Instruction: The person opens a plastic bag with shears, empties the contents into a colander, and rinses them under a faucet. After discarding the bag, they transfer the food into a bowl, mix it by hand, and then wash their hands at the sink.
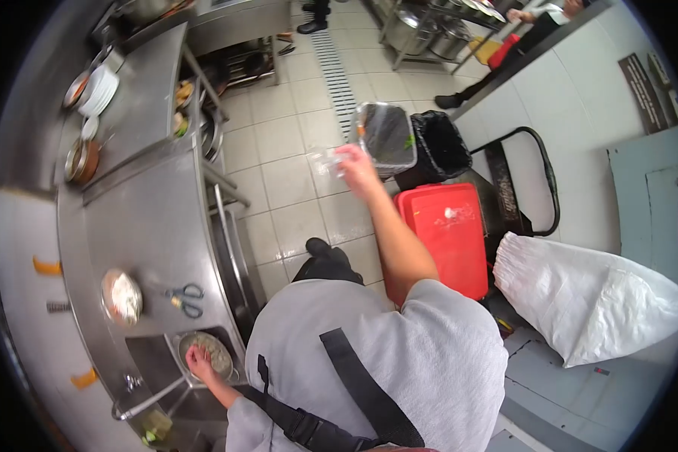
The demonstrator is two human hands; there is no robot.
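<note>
My right hand [359, 169] stretches forward above the tiled floor, its fingers closed on a crumpled piece of clear plastic [326, 161]. Close to its right stands a bin with a clear liner [389, 135], with scraps inside. To the left, my left hand [199, 361] is over a metal pot [221, 361] in the sink, at its pale, wet contents. Its fingers are too small and partly hidden to show whether they grip anything. Scissors [186, 300] with dark handles lie on the steel counter near a bowl of white stuff [122, 297].
A black-lined bin [443, 145] and a red lidded container [446, 241] stand at my right, beside a white sack [591, 297]. Stacked white plates [99, 92] sit on the far left counter [147, 87]. Another person [531, 45] is at the upper right.
</note>
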